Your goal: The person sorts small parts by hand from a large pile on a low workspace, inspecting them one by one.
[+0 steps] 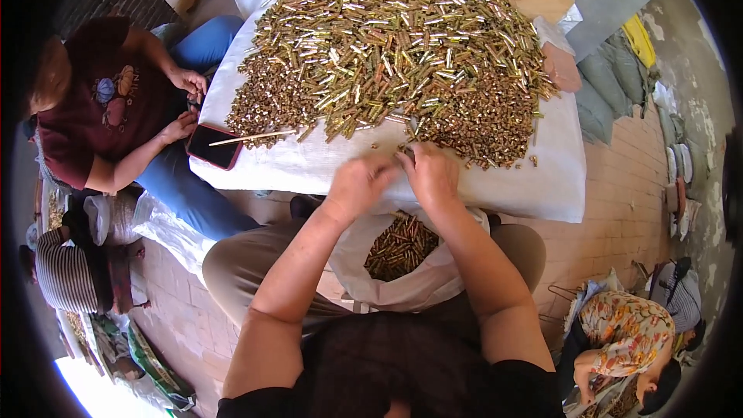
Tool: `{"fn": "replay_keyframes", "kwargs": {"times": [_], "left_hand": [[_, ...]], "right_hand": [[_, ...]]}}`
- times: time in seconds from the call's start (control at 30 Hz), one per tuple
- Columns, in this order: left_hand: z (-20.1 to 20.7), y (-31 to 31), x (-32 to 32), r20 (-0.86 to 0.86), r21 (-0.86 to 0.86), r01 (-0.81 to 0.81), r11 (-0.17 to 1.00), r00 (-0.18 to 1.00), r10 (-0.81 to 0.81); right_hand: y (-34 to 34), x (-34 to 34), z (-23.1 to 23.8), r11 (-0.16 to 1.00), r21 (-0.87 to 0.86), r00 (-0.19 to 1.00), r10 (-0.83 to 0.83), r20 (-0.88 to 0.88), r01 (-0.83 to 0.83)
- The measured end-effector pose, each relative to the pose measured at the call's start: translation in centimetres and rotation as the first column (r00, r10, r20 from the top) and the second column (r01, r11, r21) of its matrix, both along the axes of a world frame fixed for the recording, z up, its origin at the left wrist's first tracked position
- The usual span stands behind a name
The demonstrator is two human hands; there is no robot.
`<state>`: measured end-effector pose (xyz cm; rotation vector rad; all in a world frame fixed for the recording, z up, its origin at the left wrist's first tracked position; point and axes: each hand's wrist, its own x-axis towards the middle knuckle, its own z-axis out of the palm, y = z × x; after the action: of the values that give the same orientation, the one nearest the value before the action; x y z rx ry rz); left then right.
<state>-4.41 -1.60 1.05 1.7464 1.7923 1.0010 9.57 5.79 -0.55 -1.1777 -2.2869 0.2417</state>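
Both forearms are reaching forward — left hand (357, 183) and right hand (430, 173) are meeting, fingers curled (knuckles up).

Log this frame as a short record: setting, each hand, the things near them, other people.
setting: low table under a white cloth, brick floor
pile: heap of small brass-coloured metal pieces on the cloth
left hand: at the near edge of the pile, fingers curled, contents hidden
right hand: beside the left, touching pieces at the pile's edge
bag: white bag on the lap, partly filled with the same pieces
phone: on the cloth's left corner, a thin stick beside it
others: one person seated left, another lower right
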Motion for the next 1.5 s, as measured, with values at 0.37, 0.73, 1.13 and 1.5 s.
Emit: {"fn": "replay_keyframes", "kwargs": {"times": [0.37, 0.73, 1.13, 1.5], "left_hand": [[-1.8, 4.8, -2.4, -0.400, 0.117, -0.261, 0.958, 0.871, 0.286], [-2.1, 4.7, -2.4, -0.286, 0.021, -0.266, 0.964, 0.922, 0.261], [2.6, 0.9, 6.8, 0.687, -0.154, 0.067, 0.986, 0.724, 0.058], [2.0, 0.6, 7.4, 0.744, -0.115, 0.051, 0.992, 0.666, 0.051]], "right_hand": [[1.1, 1.0, -0.7, 0.969, -0.246, 0.995, -0.007, -0.095, -0.016], [1.4, 4.6, 2.0, 0.586, -0.726, 0.737, -0.298, -0.606, -0.360], [0.8, 7.2, 4.2, 0.452, -0.702, 0.625, -0.334, -0.705, -0.550], [0.6, 7.7, 4.2, 0.582, -0.698, 0.721, -0.257, -0.644, -0.417]]}}
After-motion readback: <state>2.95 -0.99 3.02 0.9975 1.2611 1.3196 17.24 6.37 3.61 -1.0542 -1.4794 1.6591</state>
